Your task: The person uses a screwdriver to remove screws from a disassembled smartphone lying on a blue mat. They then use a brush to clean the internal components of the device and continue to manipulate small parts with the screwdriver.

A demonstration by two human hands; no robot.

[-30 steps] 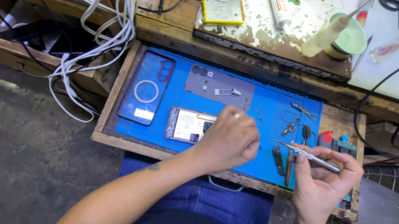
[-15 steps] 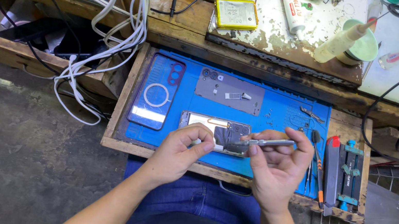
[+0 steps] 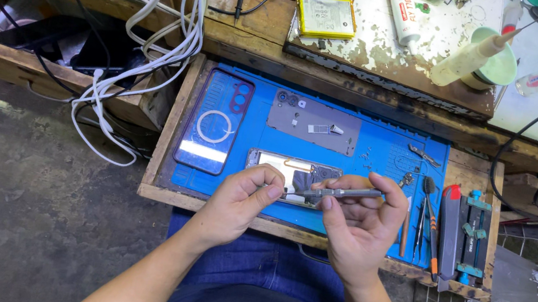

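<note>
An opened phone (image 3: pixel 294 169) lies on the blue work mat (image 3: pixel 388 154) in a wooden drawer. My right hand (image 3: pixel 360 227) grips grey tweezers (image 3: pixel 340 195) held level above the phone's near edge. My left hand (image 3: pixel 241 200) has thumb and forefinger pinched together at the tweezers' left tip; whether it holds a small part I cannot tell. A phone back cover (image 3: pixel 212 129) with a ring lies at the mat's left, and a grey inner plate (image 3: pixel 315 124) lies beyond the phone.
Screwdrivers and tools (image 3: pixel 431 223) and a blue-and-black holder (image 3: pixel 471 235) lie at the drawer's right. A yellow battery (image 3: pixel 326 16), a glue tube (image 3: pixel 401 12) and a syringe (image 3: pixel 472 55) sit on the bench behind. White cables (image 3: pixel 150 50) hang at left.
My right hand has brought the tweezers from the right side of the mat over the phone. My left hand has come off the phone and pinches at the tweezers' tip.
</note>
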